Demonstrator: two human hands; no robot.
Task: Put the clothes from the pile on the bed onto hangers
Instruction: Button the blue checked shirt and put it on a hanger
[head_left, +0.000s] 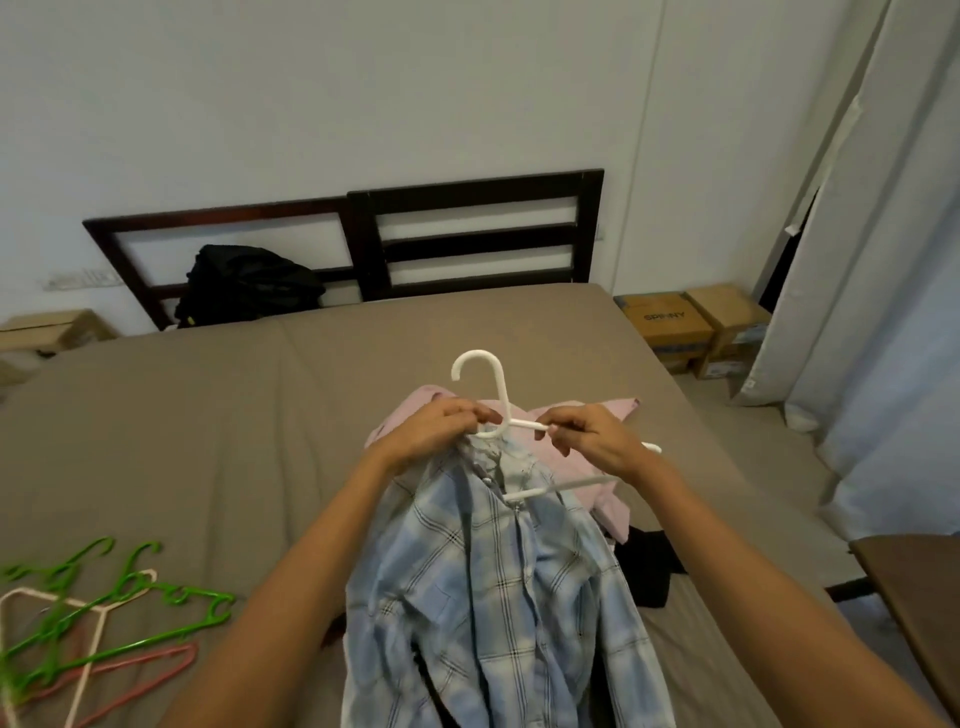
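Observation:
A light blue plaid shirt (498, 597) hangs in front of me over the bed (208, 415). A white hanger (491, 384) sits partly inside it, its hook sticking up above the collar. My left hand (441, 428) grips the collar and the hanger's neck. My right hand (589, 434) pinches the hanger's right arm, which is bare and outside the shirt. Behind the shirt on the bed lie a pink garment (582, 421) and a black garment (649, 566).
Loose green, pink and cream hangers (104, 618) lie on the bed at the lower left. A black bag (244, 283) leans on the dark headboard (467, 234). Cardboard boxes (691, 327) and a curtain (883, 260) stand to the right, a brown table corner (914, 587) at right.

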